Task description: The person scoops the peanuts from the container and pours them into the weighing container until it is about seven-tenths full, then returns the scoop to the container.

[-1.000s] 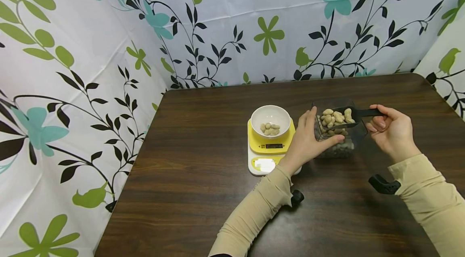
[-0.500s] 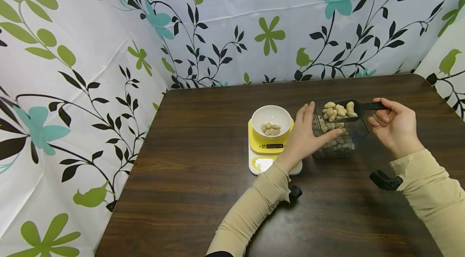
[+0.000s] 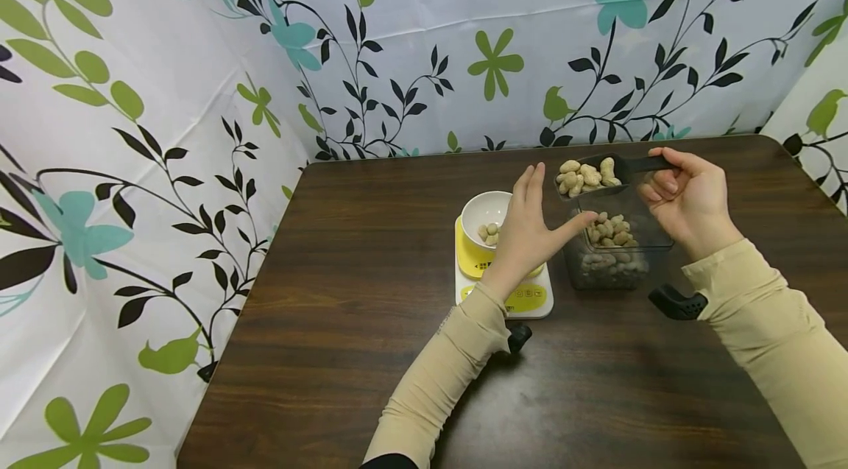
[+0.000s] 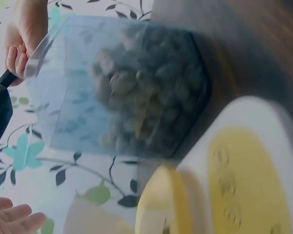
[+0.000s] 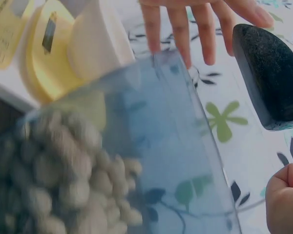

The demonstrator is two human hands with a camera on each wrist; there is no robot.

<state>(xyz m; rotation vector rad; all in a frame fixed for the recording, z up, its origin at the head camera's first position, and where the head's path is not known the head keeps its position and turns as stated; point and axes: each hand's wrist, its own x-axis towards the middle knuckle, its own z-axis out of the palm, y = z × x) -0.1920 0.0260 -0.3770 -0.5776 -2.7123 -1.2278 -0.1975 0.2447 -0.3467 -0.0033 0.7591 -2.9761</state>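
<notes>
My right hand (image 3: 692, 196) pinches the handle of a black scoop (image 3: 632, 166) that carries several unshelled peanuts (image 3: 586, 176). The scoop is raised above a clear plastic container (image 3: 652, 233) partly filled with peanuts (image 4: 141, 83). With fingers straight and thumb spread, my left hand (image 3: 530, 230) hovers between the container and a white bowl (image 3: 473, 215), holding nothing. It hides part of the bowl, which has a few peanuts (image 3: 489, 233) inside. Beneath the bowl is a yellow and white kitchen scale (image 3: 467, 255). The right wrist view shows the scoop (image 5: 266, 78) from below, near the left fingers.
A dark wooden table (image 3: 344, 270) bears everything. Behind it and at the left hangs a white curtain (image 3: 411, 27) printed with leaves and flowers. The scale (image 4: 249, 170) stands close beside the container in the left wrist view.
My right hand has lifted the loaded scoop out of the container and moved it left. My left hand has come away from the container's side, leftward and up, over part of the bowl.
</notes>
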